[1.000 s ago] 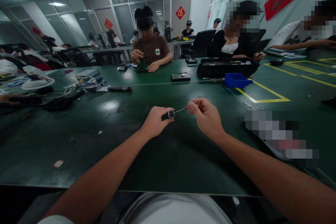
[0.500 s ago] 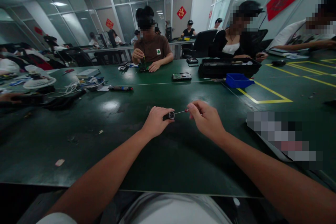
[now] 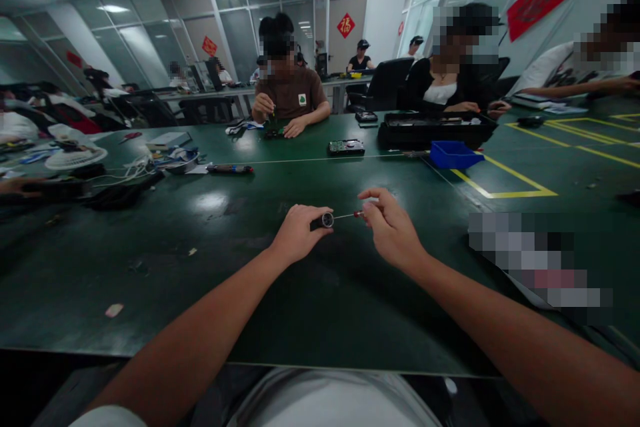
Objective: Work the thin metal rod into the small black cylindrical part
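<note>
My left hand (image 3: pixel 295 233) is closed around a short black cylinder with a round silver end (image 3: pixel 326 219), held just above the green table (image 3: pixel 210 267). My right hand (image 3: pixel 390 227) pinches the red end of a thin metal bit (image 3: pixel 347 215). The bit's tip points into the cylinder's silver end. Both hands hover over the table's middle, close together.
Across the table lie a circuit board (image 3: pixel 345 146), a blue bin (image 3: pixel 453 154), a black tray (image 3: pixel 433 127) and a pen-like tool (image 3: pixel 230 168). Cables and a white fan (image 3: pixel 75 157) clutter the left. Several people sit at the far side. Yellow tape marks the right.
My right hand has drawn a little nearer to the left hand, bringing the bit closer to the cylinder. The left hand has hardly moved.
</note>
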### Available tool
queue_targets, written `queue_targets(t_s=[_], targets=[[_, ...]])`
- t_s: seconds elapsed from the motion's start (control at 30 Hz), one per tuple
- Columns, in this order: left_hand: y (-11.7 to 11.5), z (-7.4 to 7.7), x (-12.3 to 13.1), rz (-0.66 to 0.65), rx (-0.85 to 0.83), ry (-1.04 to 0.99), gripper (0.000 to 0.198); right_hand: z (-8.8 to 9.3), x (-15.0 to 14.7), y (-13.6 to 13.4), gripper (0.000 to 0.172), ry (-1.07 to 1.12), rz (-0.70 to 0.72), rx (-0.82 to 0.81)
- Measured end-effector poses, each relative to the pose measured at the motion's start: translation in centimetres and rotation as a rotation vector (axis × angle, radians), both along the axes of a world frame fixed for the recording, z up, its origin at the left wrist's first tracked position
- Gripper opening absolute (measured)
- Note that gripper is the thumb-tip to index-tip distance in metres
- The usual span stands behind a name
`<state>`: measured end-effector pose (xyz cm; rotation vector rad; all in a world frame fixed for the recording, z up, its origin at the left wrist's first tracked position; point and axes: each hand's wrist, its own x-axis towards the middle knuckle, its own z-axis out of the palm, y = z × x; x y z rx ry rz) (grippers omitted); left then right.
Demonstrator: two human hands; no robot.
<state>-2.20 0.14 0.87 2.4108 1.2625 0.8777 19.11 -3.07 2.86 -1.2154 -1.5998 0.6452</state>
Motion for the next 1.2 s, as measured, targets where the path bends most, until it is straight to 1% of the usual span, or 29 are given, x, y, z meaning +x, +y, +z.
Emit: queue_targets(t_s=[0.1,0.17,0.23,0.27,0.33,0.4,0.5,0.67,0.87,0.97,1.07,1.2], targets=[[-0.1,0.1,0.0,-0.003,-0.013,0.013,0.036,-0.3,-0.3,0.5,0.019,0.176,-0.011,-0.019],[-0.1,0.1,-0.1,-0.012,-0.019,0.002,0.036,-0.6,-0.3,1.1,0.020,0.301,0.006,-0.055],[0.0,0.2,-0.2,-0.022,-0.013,-0.029,0.036,-0.9,0.0,1.8,0.023,0.468,0.004,-0.131],[0.0,0.2,-0.3,-0.022,-0.007,-0.044,0.037,-1.1,0.2,2.1,0.023,0.536,0.019,-0.204],[0.0,0.2,-0.4,-0.017,0.013,-0.063,0.037,-1.3,0.5,2.5,0.026,0.603,0.081,-0.325],[0.1,0.2,-0.4,-0.011,0.027,-0.067,0.037,-1.3,0.7,2.6,0.026,0.635,0.081,-0.331],[0.1,0.1,-0.3,-0.026,0.027,-0.056,0.036,-1.2,0.5,2.4,0.024,0.637,0.045,-0.245],[0.2,-0.2,-0.3,-0.043,0.063,-0.065,0.037,-1.2,0.1,2.1,0.025,0.562,-0.016,-0.135],[0.1,0.2,-0.3,-0.002,0.093,-0.063,0.038,-0.7,0.0,1.4,0.025,0.325,-0.005,-0.014],[0.0,0.3,-0.2,0.004,0.084,-0.065,0.036,-0.4,-0.2,0.9,0.022,0.242,0.029,0.014],[0.1,0.2,-0.3,0.011,0.074,-0.069,0.036,-0.4,-0.3,0.7,0.021,0.223,0.053,0.014],[0.2,0.1,-0.4,0.036,0.067,-0.045,0.037,-0.7,-0.3,0.9,0.021,0.220,0.031,0.008]])
